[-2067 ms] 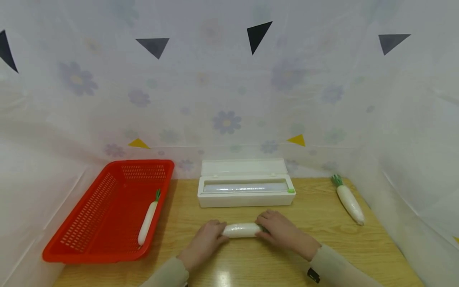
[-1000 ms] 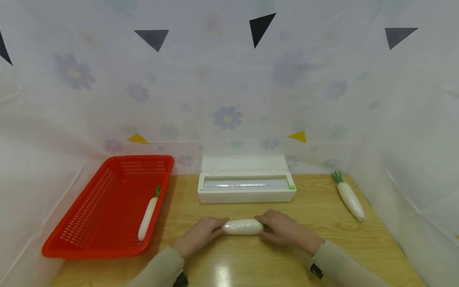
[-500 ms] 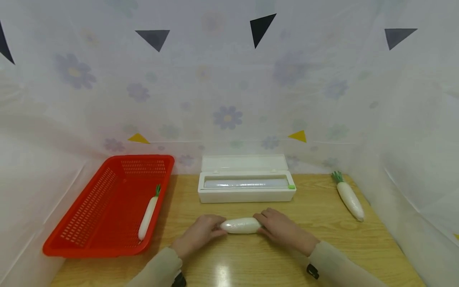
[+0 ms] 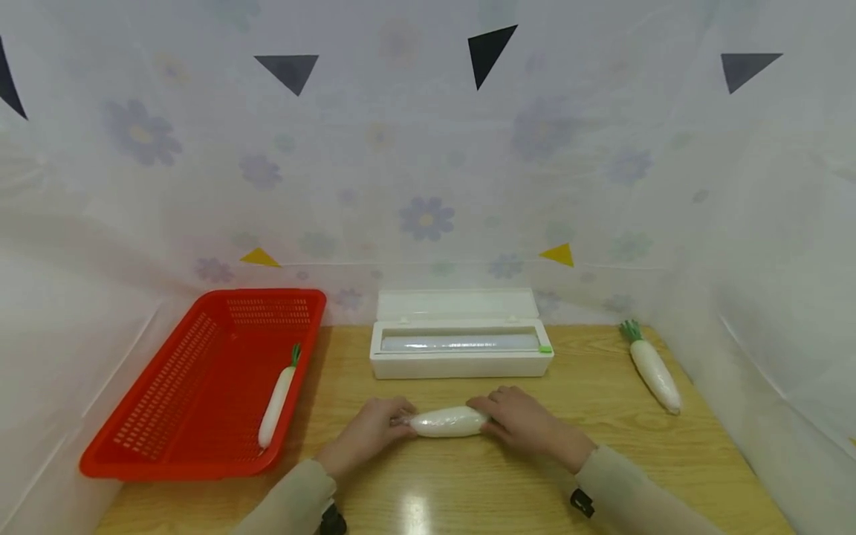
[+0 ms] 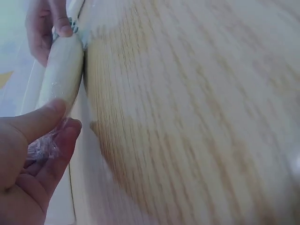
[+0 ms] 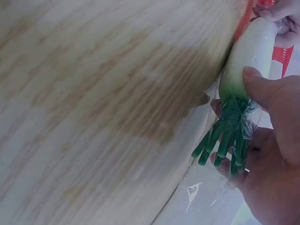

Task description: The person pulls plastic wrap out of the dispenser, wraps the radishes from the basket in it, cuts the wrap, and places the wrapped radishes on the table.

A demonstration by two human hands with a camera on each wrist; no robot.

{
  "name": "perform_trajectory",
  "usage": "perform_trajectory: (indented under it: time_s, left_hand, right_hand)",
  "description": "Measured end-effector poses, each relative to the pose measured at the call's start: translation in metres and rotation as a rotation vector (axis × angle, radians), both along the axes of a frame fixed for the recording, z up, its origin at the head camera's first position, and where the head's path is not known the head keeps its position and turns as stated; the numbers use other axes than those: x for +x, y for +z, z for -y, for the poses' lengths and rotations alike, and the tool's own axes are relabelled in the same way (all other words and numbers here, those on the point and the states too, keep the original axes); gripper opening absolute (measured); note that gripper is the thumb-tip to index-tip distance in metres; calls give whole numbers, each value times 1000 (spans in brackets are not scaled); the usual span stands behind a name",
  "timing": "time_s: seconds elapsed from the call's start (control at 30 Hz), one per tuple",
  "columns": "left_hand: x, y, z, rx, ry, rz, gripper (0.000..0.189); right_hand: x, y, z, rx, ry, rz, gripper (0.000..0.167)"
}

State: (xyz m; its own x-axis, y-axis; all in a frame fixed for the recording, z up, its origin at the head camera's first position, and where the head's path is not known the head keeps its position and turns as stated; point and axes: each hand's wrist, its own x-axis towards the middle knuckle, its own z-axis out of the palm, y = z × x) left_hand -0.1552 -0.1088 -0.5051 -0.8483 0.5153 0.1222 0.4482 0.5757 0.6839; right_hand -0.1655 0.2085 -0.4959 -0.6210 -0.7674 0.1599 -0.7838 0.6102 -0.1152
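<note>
Presently pinching film-wrapped daikon (image 4: 446, 422) from both ends, with left hand (image 4: 369, 433) at the film-bunched tip and right hand (image 4: 523, 422) at the leafy crown, long axis crosswise in front of the cling-film dispenser (image 4: 461, 365).

I see the right hand (image 6: 279, 124) grip a wrapped radish (image 6: 248, 51) near its leaves (image 6: 228, 131). The left hand (image 6: 287, 9), cropped, apparently pinches its tip.

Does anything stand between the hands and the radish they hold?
Only clear film: bunched at the tip of the radish in the left hand, loose round the leaves by the right hand. Nothing else visible is between them.
</note>
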Motion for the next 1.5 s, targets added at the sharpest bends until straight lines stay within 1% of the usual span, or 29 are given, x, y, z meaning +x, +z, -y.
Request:
perform_trajectory:
  time_s: [0.13,0.2,0.27,0.3,0.37,0.5,0.57,0.6,0.63,0.7,0.77,0.83,0.87,0.93,1.0,1.07,1.13,1.2,1.27,1.37,1.43,1.5]
  left_hand:
    - [2,5,2,41,69,105,11]
    - [2,9,2,65,97,135,8]
    - [3,12,2,80,124,150,9]
    - [3,13,1,78,134,145,10]
    - [5,15,-1,58,156,110,14]
    - [10,19,-12,-17,240,66,18]
    - [11,21,-16,-41,284,62,18]
    - [11,23,-18,-44,298,73,17]
    - [11,24,-19,-51,307,65,16]
    - [11,27,-20,-65,288,84,17]
    - [10,30,-19,-89,254,86,18]
    - [9,32,-18,-119,214,102,20]
    - [8,33,-17,-122,196,121,21]
    - [6,34,-16,-116,181,142,19]
    - [4,34,-17,-90,172,163,15]
    - [3,33,-17,-57,169,164,12]
    - [3,31,-19,-35,180,134,10]
    - [3,29,-22,-13,198,100,15]
    - [4,27,-23,30,222,114,23]
    - [6,25,-24,115,234,171,31]
    - [7,25,-23,145,223,178,30]
    - [7,24,-22,144,191,140,23]
  right_hand:
    - [1,0,1,9,19,-53,42]
    - [2,0,1,11,17,-71,42]
    - [3,1,2,11,17,-91,41]
    - [3,1,2,14,17,-105,41]
    - [4,1,2,25,19,-129,41]
    - [5,0,3,58,12,-149,43]
    - [5,-1,3,66,8,-148,43]
    - [5,-1,3,67,9,-147,43]
    - [6,0,3,66,14,-152,43]
    - [6,1,4,58,19,-161,44]
    - [7,3,4,46,29,-175,44]
    - [7,4,4,42,34,-187,45]
    - [7,4,4,42,36,-191,45]
    - [7,5,4,49,38,-193,44]
    - [6,5,3,60,34,-192,44]
    - [6,5,3,69,29,-188,43]
    - [6,4,3,76,21,-186,43]
    - [6,4,4,77,16,-184,42]
    - [6,4,4,80,14,-180,42]
    - [6,4,4,84,11,-165,42]
    - [6,4,4,86,5,-151,42]
    - [6,5,4,88,-3,-136,42]
